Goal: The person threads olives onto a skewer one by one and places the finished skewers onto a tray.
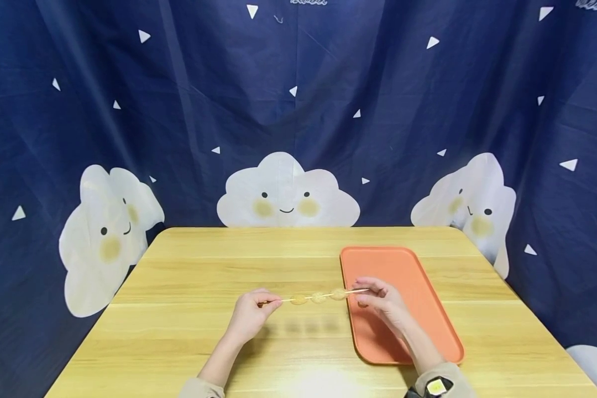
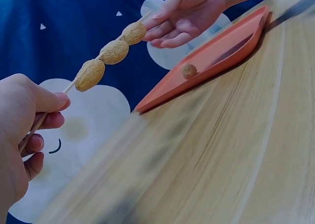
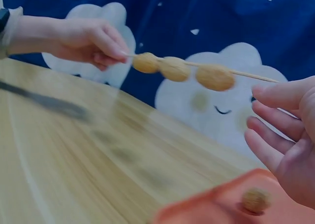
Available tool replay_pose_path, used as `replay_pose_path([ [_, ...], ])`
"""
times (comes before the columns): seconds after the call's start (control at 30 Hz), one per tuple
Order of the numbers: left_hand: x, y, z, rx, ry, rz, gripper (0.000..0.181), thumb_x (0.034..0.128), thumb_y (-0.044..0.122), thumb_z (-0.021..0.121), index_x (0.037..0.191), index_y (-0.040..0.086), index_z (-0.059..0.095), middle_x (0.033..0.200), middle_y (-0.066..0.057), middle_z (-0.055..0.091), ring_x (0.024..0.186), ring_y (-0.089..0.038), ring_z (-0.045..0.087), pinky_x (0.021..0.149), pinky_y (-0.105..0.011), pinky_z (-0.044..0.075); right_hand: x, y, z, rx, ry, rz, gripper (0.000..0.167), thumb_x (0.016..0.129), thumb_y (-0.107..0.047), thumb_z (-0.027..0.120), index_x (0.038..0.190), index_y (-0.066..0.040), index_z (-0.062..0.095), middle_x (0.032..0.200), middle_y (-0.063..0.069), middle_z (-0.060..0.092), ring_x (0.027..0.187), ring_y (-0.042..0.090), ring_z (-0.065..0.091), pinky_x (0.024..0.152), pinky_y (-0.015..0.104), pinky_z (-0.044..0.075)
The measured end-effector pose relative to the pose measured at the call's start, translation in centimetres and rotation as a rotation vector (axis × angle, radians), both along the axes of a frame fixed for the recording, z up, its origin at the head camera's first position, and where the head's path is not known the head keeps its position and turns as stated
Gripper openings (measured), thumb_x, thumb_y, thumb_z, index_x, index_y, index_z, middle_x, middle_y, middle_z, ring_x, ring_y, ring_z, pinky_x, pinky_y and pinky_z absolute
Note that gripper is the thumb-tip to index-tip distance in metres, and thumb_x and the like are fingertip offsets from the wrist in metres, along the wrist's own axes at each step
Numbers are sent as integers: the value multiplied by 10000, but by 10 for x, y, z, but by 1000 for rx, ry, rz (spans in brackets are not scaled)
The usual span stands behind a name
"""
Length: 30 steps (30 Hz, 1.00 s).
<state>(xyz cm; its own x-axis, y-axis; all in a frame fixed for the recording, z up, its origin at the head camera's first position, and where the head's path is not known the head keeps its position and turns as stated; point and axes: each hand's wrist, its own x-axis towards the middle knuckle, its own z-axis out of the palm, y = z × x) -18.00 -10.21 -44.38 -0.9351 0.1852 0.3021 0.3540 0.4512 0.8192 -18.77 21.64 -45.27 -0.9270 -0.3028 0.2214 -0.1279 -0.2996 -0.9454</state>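
Note:
My left hand (image 1: 247,316) pinches one end of a thin wooden skewer (image 3: 256,77) between thumb and fingers. Three tan, wrinkled oval balls (image 2: 114,52) are threaded along it, held above the table. Around the skewer's other end is my right hand (image 1: 392,310), its thumb and fingers apart and loosely bent. The tip lies by its fingers; the head view shows a gap between thumb and forefinger. Below that hand, a loose tan ball (image 2: 189,70) rests in an orange tray (image 1: 395,262), mostly hidden in the head view.
The tray lies lengthwise on the right part of a light wooden table (image 1: 258,254). A dark blue curtain (image 1: 298,127) with white clouds and triangles hangs behind the table and along both sides. A dark watch (image 1: 435,385) sits at the right sleeve.

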Motion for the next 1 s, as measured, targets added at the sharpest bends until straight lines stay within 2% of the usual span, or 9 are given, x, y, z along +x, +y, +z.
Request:
replay_pose_path([
  [0.2, 0, -5, 0, 1, 14, 34, 45, 809, 97, 707, 813, 122, 745, 793, 86, 651, 660, -88, 498, 586, -232, 419, -7, 23, -3, -5, 47, -169, 300, 851, 108, 542, 1130, 15, 602, 1052, 32, 658, 1003, 123, 594, 832, 295, 490],
  [0.37, -1, -8, -1, 14, 13, 37, 40, 806, 111, 713, 810, 133, 747, 785, 90, 652, 656, -84, 498, 582, -232, 417, -13, 33, -7, 157, 37, -286, 316, 836, 114, 552, 1145, 170, 517, 1032, 18, 665, 983, 99, 597, 813, 229, 480],
  [0.47, -1, -10, -1, 21, 5, 39, 36, 803, 118, 716, 810, 134, 748, 770, 88, 646, 630, -84, 474, 562, -229, 399, -17, 36, -10, 285, 17, -319, 376, 827, 97, 585, 1172, 202, 476, 1050, 81, 660, 978, 102, 599, 810, 190, 462],
  [0.6, 0, -12, 1, 27, -10, 38, 39, 804, 116, 713, 817, 99, 746, 752, 85, 635, 612, -89, 451, 549, -228, 382, -22, 38, -16, 417, -23, -295, 455, 819, 32, 645, 1215, 174, 472, 1132, 226, 606, 1010, 166, 599, 819, 161, 440],
  [0.67, 0, -13, 1, 21, -16, 39, 49, 805, 111, 712, 822, 79, 745, 742, 84, 628, 609, -91, 449, 548, -227, 380, -23, 39, -18, 457, -37, -256, 483, 819, 4, 661, 1235, 157, 470, 1167, 270, 572, 1033, 217, 593, 823, 153, 431],
  [0.77, 1, -14, 1, 12, -26, 41, 54, 806, 108, 710, 826, 73, 745, 743, 83, 626, 608, -98, 444, 546, -226, 374, -25, 40, -22, 491, -17, -185, 497, 821, 7, 654, 1246, 168, 451, 1184, 321, 534, 1036, 285, 584, 826, 161, 432],
  [1.0, 0, -15, -2, 11, -13, 62, 39, 795, 116, 723, 815, 137, 748, 742, 96, 628, 592, -87, 432, 531, -225, 367, -29, 40, -31, 552, 28, -138, 473, 788, 15, 683, 1200, 163, 502, 1121, 304, 570, 924, 170, 585, 777, 193, 460],
])
